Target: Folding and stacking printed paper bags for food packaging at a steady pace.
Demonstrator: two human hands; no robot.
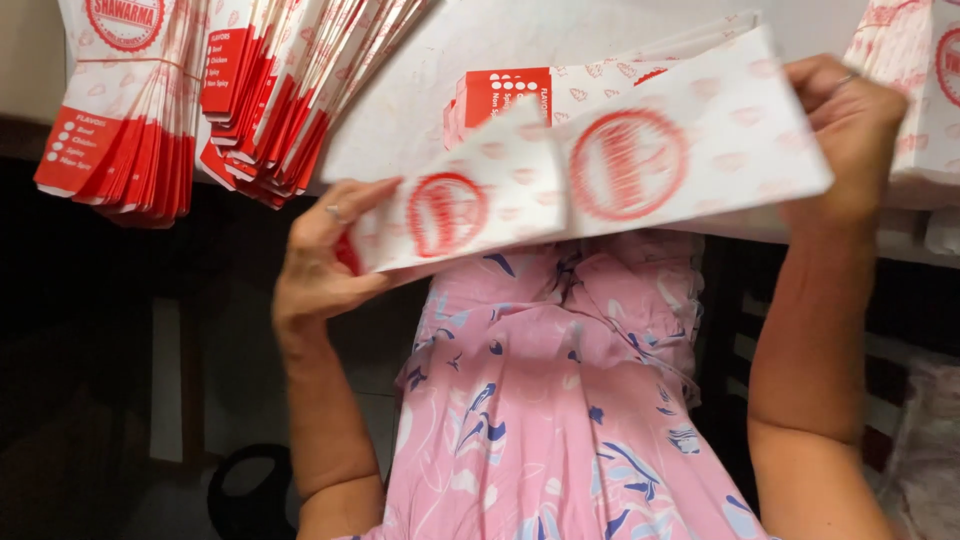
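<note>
Paper food sleeve [600, 180], white with red round prints, is pinched at each end by left hand [320, 265] and right hand [850, 130] above the surface [420, 90], apparently mid-fold; next move requires aligned edges.

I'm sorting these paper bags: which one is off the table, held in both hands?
The long white bag with red round prints, stretched between the left hand and right hand; the others lie stacked on the table.
</note>
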